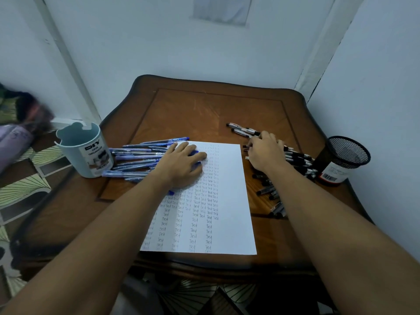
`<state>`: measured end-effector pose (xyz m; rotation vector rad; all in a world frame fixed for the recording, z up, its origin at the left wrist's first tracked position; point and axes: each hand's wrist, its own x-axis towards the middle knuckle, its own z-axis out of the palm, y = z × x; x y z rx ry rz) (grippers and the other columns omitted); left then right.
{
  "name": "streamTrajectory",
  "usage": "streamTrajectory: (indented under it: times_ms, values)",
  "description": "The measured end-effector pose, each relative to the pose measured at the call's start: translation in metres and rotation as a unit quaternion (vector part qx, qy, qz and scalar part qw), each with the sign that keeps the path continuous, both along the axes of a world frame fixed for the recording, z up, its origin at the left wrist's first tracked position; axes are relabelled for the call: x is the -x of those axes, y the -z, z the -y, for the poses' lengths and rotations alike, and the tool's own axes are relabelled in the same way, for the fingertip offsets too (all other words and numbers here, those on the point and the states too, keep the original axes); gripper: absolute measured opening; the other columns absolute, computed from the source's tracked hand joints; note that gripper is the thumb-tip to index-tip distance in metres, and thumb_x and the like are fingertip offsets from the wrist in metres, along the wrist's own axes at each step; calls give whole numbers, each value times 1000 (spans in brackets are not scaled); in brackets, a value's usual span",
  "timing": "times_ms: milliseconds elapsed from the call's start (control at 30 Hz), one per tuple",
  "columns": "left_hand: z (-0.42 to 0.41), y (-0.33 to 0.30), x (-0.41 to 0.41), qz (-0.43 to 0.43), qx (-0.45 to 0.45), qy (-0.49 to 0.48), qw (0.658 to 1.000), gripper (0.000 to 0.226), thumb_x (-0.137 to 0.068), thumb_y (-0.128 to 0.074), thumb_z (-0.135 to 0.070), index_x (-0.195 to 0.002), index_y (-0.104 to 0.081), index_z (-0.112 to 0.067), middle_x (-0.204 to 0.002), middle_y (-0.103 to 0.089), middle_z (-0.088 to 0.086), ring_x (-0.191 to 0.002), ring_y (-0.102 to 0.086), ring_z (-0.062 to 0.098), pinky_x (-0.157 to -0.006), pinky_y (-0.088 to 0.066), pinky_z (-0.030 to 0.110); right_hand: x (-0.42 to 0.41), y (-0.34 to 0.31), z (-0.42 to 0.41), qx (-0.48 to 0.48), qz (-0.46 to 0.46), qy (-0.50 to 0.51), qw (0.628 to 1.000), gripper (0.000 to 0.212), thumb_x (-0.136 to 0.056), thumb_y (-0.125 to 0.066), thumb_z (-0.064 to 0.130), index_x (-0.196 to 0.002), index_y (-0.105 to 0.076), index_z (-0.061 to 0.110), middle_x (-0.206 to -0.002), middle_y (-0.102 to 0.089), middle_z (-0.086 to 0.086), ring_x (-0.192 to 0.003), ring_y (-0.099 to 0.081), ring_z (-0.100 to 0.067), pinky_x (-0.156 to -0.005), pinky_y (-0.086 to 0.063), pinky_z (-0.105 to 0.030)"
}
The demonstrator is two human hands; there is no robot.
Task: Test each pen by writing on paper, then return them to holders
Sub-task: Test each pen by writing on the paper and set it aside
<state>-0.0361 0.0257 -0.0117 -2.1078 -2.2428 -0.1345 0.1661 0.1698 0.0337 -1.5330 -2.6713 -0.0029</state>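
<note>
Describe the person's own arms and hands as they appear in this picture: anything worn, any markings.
Both forearms are bare, with no sleeves reaching into view. The left hand and right hand wear no gloves. No watch, bracelet or ring shows, and no markings can be made out on either arm.

A wooden table (pixel 204 105) carries paper (pixel 227 201), blue pens (pixel 136 155), black pens (pixel 295 160), a teal organizer (pixel 86 153) and a mesh holder (pixel 343 160).

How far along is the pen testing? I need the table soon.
Testing looks mostly done: the paper is covered in "Test". Left hand rests on a blue pen; right hand reaches into the black pens. Neither the teal holder nor the mesh holder shows any pens.
</note>
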Motion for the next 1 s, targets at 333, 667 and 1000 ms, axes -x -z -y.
streamTrajectory:
  times_ms: [333, 667, 1000]
  values:
    - [23, 1, 0, 47, -54, -51, 996, 70, -88, -16, -56, -136, -56, -25, -146, -48, 9, -141, -34, 31, -117, -20, 47, -5, -8, 9, -106, -143, -105, 978, 31, -108, -38, 23, -135, -52, 19, -124, -62, -10, -114, -53, -29, -102, -37, -41]
    - [41, 6, -2, 96, -110, -69, 987, 65, -88, -26, -58, -130, -62, -24, -140, -56, 2, -137, -40, 24, -116, -21, 45, 32, -1, 45, 231, -607, 90, 755, 32, -106, -41, 22, -129, -52, 42, -75, -50, 0, -53, -38, -13, -43, -33, -26]
    - [39, 4, 6, 69, -304, -53, 949, 27, -92, -49, -31, -88, -67, -12, -90, -63, 3, -93, -55, 25, -81, -37, 40, 46, 29, 57, 412, -705, 145, 558, 43, -101, -44, 0, -129, -46, 32, -74, -52, -10, -48, -40, -11, -41, -35, -23]
